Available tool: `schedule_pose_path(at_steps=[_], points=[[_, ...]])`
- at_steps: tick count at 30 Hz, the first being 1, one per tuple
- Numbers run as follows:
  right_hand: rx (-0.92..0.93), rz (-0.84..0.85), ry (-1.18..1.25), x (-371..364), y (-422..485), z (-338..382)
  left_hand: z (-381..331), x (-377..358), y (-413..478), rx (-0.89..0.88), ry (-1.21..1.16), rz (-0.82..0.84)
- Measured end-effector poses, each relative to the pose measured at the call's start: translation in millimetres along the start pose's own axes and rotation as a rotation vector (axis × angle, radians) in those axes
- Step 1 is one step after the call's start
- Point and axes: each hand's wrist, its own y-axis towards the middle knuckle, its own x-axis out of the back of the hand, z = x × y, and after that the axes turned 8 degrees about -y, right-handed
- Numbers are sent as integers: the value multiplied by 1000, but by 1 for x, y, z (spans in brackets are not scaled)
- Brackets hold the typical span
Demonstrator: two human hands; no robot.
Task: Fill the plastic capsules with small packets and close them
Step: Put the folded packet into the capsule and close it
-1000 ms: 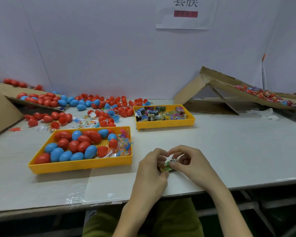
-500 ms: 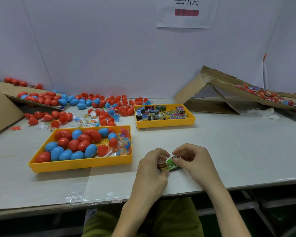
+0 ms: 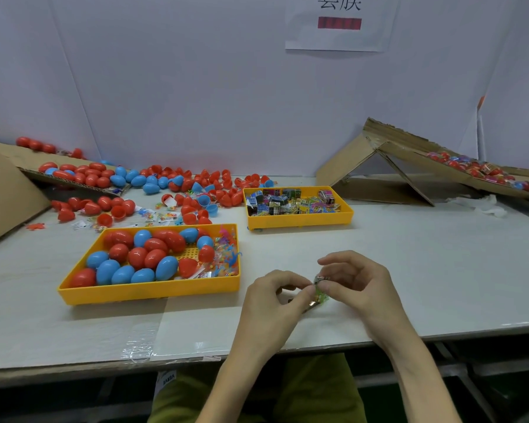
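Far L: cardboard ramp (image 3: 3, 190) w/ red & blue plastic capsules (image 3: 86, 175) piled on it, plus loose open halves (image 3: 202, 193) spilled over the white table (image 3: 409, 270); no shift there vs 1 s ago. Next R: near yellow tray (image 3: 153, 293) w/ closed capsules (image 3: 135, 261) and small bagged toys (image 3: 223, 257) at its R end; same as before, none lifted out. Behind & further R: second yellow tray (image 3: 300, 221) full of printed packets (image 3: 290, 203), untouched. Front centre, the real change: L hand (image 3: 272, 303) pinching the green packet (image 3: 319, 293) at its L edge btw thumb & forefinger, other fingers curled under; R hand (image 3: 358, 285) pinching the packet's top end, remaining fingers arched & fanned above. Half a sec ago: packet flattish & low btw the two hands. Now: tipped up on end, narrower-looking, prob. mid fold or roll, tho too small to say for sure; cannot tell whether lower end touching the table. Barely any travel of either hand, only a slight rise of the R one. Meaning for task: still prepping the filling, no capsule in hand, so fill & close both ahead for this one. Far R: cardboard chute (image 3: 409, 154) w/ wrapped capsules (image 3: 477, 167), unchanged.
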Motion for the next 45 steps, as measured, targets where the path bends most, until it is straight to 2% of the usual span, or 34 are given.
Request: schedule_pose_path(at_steps=[6,13,23,28,33,40,45], points=[[1,15,54,-1,1,1,1,2,1,22,-57,37],[-53,72,-102,-4,3,-3,3,7,2,26,-164,-40],[-51,58,-13,-1,3,-4,1,8,1,48,-258,-56],[0,66,4,-1,2,-2,3,5,1,29,-204,-120],[37,155,-47,-3,1,2,3,2,-1,-7,-99,-93],[21,146,-1,1,-1,2,1,2,-2,24,-111,-129],[-16,219,-38,0,-1,4,-2,1,-5,13,-151,-115]])
